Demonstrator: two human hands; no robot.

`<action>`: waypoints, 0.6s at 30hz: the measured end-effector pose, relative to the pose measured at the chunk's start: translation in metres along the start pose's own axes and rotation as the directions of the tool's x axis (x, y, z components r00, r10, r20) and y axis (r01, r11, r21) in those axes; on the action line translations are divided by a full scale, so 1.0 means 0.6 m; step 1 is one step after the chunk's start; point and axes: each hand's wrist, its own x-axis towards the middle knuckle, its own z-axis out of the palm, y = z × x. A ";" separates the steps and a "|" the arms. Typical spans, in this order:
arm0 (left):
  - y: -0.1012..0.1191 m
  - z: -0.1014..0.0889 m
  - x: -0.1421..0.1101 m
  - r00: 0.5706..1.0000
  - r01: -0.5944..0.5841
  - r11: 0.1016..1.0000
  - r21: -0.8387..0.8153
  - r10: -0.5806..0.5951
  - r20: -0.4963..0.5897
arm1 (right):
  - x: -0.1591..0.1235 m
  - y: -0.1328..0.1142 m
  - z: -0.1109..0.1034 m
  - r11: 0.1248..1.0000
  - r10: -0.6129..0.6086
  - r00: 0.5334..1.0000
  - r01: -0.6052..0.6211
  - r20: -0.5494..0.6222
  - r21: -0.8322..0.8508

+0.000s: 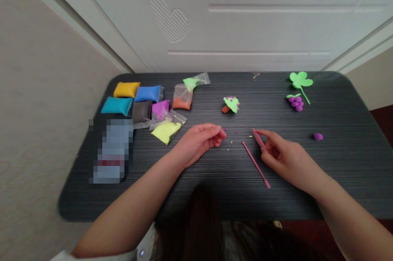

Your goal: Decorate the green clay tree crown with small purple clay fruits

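My right hand (281, 156) grips a pink modelling knife (258, 138), its tip near a small yellow clay bit (251, 136). On the tabletop just left of that hand lies a thin pink modelling stick (255, 164). My left hand (204, 140) rests with curled fingers, thumb close to the fingertips; whatever they may pinch is too small to make out. Tiny purple crumbs (237, 132) and yellow crumbs are scattered between both hands. Behind them lies a clay mushroom with a green, purple-dotted cap (232, 103) and an orange-brown stem (226, 109).
Several clay packets, including a yellow one (166, 131) and a blue one (149, 94), cover the left side, above a blurred phone-like object (112, 152). To the right are a green clover shape (300, 80), a purple grape bunch (296, 103) and a purple lump (318, 136).
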 end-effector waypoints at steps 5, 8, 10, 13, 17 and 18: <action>0.001 0.000 0.000 1.000 0.013 1.000 -0.004 -0.013 -0.011 | 0.002 -0.002 0.004 0.998 0.015 0.999 -0.013 0.033 -0.059; 0.001 0.001 0.001 1.000 0.016 1.000 0.000 -0.016 -0.017 | 0.003 -0.002 0.005 0.996 0.014 0.999 -0.011 0.032 -0.083; 0.001 0.001 0.001 1.000 0.022 1.000 0.003 -0.022 -0.021 | 0.003 -0.003 0.005 0.996 0.009 0.999 -0.006 0.034 -0.090; 0.001 0.001 0.001 0.999 0.028 1.000 0.006 -0.027 -0.023 | 0.003 -0.004 0.005 0.995 0.001 0.999 0.003 0.038 -0.103; 0.001 0.000 0.000 1.000 0.026 1.000 0.011 -0.026 -0.015 | 0.003 -0.004 0.006 0.993 -0.012 0.999 0.016 0.037 -0.121; 0.001 0.000 0.000 1.000 0.029 1.000 0.011 -0.029 -0.011 | 0.003 -0.004 0.006 0.991 -0.015 0.999 0.019 0.037 -0.131</action>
